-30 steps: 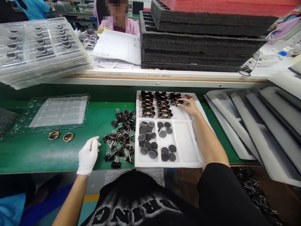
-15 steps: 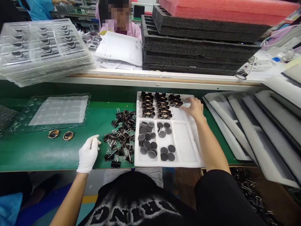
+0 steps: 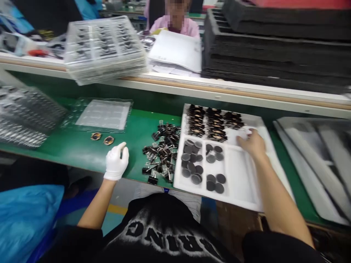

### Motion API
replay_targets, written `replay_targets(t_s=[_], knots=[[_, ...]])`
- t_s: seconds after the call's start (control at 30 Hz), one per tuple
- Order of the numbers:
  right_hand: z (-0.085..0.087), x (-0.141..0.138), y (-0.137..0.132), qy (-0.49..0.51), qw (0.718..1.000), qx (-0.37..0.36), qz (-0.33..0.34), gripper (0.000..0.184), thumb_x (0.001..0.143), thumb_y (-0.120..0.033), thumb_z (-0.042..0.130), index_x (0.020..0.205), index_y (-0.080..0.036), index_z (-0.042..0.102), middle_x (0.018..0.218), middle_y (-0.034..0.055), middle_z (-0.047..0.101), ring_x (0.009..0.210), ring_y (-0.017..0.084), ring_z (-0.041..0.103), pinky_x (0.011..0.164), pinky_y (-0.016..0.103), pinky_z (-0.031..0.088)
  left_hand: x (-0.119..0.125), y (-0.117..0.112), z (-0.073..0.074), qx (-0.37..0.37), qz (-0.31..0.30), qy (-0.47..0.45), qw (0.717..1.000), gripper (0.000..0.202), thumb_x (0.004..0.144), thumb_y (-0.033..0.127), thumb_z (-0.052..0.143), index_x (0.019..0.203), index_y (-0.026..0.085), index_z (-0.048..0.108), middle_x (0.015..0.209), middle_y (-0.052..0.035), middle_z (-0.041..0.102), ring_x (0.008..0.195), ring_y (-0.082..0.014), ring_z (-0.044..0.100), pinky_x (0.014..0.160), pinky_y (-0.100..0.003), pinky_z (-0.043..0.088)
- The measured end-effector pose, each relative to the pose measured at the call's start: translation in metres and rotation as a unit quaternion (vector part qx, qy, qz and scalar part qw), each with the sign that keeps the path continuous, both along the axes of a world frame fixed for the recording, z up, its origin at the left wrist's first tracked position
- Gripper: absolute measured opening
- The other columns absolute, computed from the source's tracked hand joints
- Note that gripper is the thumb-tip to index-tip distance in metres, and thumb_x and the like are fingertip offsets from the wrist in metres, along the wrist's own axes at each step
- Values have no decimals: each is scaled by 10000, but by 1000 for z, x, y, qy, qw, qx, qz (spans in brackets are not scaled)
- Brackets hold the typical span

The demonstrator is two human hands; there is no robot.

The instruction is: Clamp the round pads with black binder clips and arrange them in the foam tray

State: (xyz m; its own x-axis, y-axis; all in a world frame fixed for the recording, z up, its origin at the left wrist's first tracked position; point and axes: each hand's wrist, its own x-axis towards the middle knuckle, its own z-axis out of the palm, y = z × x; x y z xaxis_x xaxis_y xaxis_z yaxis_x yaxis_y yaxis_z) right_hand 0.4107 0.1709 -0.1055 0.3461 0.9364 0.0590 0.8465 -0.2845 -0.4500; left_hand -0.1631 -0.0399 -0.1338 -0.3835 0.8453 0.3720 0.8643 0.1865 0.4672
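Observation:
My left hand point(image 3: 117, 160), in a white glove, hovers over the green table with loosely bent fingers apart and nothing held. Just beyond its fingertips lie two small round gold-and-dark pieces point(image 3: 109, 140), point(image 3: 95, 136). To its right is a heap of black binder clips point(image 3: 161, 151). My bare right hand point(image 3: 253, 143) is over the right part of a white foam tray point(image 3: 236, 197), thumb and fingers apart, holding nothing I can see. Rows of binder clips point(image 3: 215, 128) clamped on small round pieces fill the tray's upper part. Dark grey discs point(image 3: 192, 160) lie in its lower compartments.
A clear plastic tray point(image 3: 102, 115) with a white sheet lies at the table's back left. Stacked clear trays point(image 3: 106, 54) and black foam trays point(image 3: 274, 54) stand on the shelf. White foam pieces point(image 3: 309, 164) lean at right. A person in pink point(image 3: 175, 27) sits opposite.
The view has swung left, so everything appears further right. My left hand has moved closer to the two round pieces. My right hand has drawn back from the clip rows.

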Motion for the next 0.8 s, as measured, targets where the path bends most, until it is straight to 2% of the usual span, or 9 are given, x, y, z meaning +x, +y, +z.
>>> replay_targets(t_s=[0.1,0.17,0.27,0.33,0.47,0.6,0.7,0.77,0.8], knots=[[-8,-4,-13,-8,1000,14,-5,659,897,-368,636,1484,-84,538,1301,281,680,1174,390,608,964,490,425,-41,-1,4,4,110,99,989,636,911,531,600,1372,93,629,1391,-239,634,1369,-365,557,1179,-474,391],[-12,-4,-17,-10,999,23,-29,660,937,-370,571,1527,-83,503,1279,259,707,1125,380,633,956,499,427,-67,0,9,-40,170,120,977,908,809,598,717,1525,86,494,1522,-256,513,1434,-393,474,1208,-486,354],[-15,-4,-17,-15,998,24,-49,581,935,-342,584,1465,-104,611,1249,235,741,1069,366,653,933,490,426,-91,2,16,-107,194,109,969,1131,724,664,792,1630,143,361,1597,-235,422,1442,-408,437,1197,-489,359],[-16,-5,-16,-17,998,22,-55,513,926,-300,609,1386,-88,693,1234,250,751,1068,366,657,911,486,425,-96,5,18,-126,185,108,969,1043,735,685,786,1599,215,438,1586,-207,433,1422,-412,437,1166,-497,371],[-15,-9,-13,-12,998,41,-54,494,937,-254,636,1379,-42,693,1202,269,759,1081,346,676,893,485,440,-88,17,18,-142,157,122,970,627,842,678,694,1314,266,705,1483,-173,537,1345,-419,458,1075,-517,384],[8,-19,-28,13,990,130,-54,547,907,-200,685,1411,9,645,1363,333,659,1194,318,682,854,453,483,-70,30,14,-173,121,115,971,523,913,637,618,1160,193,742,1260,-184,677,1239,-419,539,1013,-512,400],[38,-39,-68,71,983,165,-39,449,953,-319,669,1268,-10,748,1233,306,732,1074,305,735,816,475,490,-48,38,11,-161,59,99,980,501,886,612,668,1077,156,746,1133,-188,717,1159,-416,608,982,-490,429],[50,-60,-108,104,980,165,34,481,992,-463,617,1261,-89,756,1138,235,776,990,263,738,831,468,512,-31,43,8,-150,-2,81,985,460,876,577,700,1070,163,745,1121,-167,735,1099,-377,659,952,-443,464],[51,-72,-128,100,980,142,96,473,986,-507,618,1236,-131,759,1120,206,781,961,257,733,839,459,529,-22,45,6,-146,-33,72,986,443,875,559,713,1097,176,741,1134,-147,745,1072,-347,682,934,-412,482]])
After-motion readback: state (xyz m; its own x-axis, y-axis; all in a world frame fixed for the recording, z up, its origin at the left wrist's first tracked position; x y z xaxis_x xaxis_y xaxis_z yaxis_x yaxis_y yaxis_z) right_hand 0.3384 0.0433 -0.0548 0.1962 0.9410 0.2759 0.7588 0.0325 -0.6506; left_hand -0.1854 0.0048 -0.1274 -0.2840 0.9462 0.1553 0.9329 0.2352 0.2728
